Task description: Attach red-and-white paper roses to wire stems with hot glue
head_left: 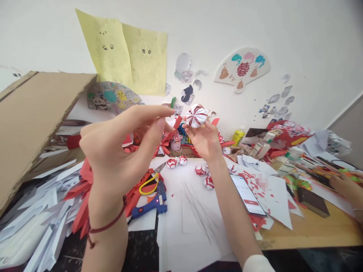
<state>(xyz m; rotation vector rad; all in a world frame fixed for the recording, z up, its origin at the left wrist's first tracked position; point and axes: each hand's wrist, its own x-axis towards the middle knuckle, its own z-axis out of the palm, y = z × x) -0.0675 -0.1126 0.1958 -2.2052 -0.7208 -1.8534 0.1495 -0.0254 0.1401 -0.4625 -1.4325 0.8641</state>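
My right hand (pixel 205 143) is raised at the centre, its fingers round a white paper ball with dark red stripes (pixel 196 116). To its left, my left hand (pixel 121 143) is lifted close to the camera with a dark red cord on the wrist. Its thumb and index finger are curved, with a small gap between their tips and no object visible between them. A red paper strip (pixel 177 122) shows just beyond those fingertips; no contact can be made out. Below lies white paper (pixel 190 211) with several small red-and-white paper balls (pixel 209 183) at its far end.
A blue glue gun (pixel 150 206) and yellow-handled scissors (pixel 149 185) lie left of centre. Red and white strips (pixel 36 207) fill the left, beside a cardboard box (pixel 36 121). At right are a phone (pixel 247 194), paper scraps, bottles and another person's hand (pixel 344 185).
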